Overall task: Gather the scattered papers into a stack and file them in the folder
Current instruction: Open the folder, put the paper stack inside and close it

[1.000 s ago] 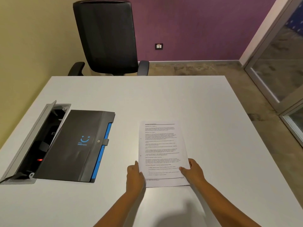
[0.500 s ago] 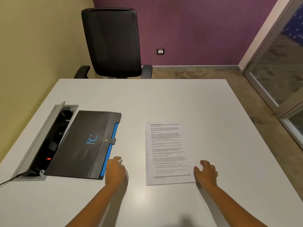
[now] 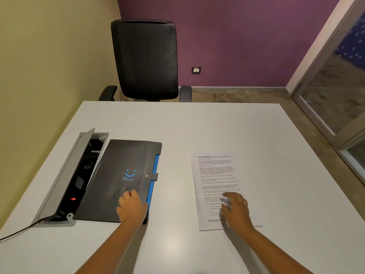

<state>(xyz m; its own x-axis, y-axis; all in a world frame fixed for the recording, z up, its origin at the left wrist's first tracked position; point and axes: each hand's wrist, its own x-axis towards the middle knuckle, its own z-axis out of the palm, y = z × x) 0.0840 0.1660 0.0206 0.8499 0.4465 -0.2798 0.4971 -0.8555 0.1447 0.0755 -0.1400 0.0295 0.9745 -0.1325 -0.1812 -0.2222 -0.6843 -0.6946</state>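
Shifting from squaring to filing: left hand (image 3: 132,208) now rests on the closed black folder's (image 3: 118,178) near-right corner at worktop (image 3: 197,131) left, right hand (image 3: 236,207) lies loose-fingered on the paper stack (image 3: 219,186), gripping nothing, hands apart.

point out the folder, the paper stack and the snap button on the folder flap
folder (image 3: 116,175), head view, middle of the dark front cover
paper stack (image 3: 215,175), head view, printed upper half of the top sheet
snap button (image 3: 146,175), head view, the small round stud on the flap
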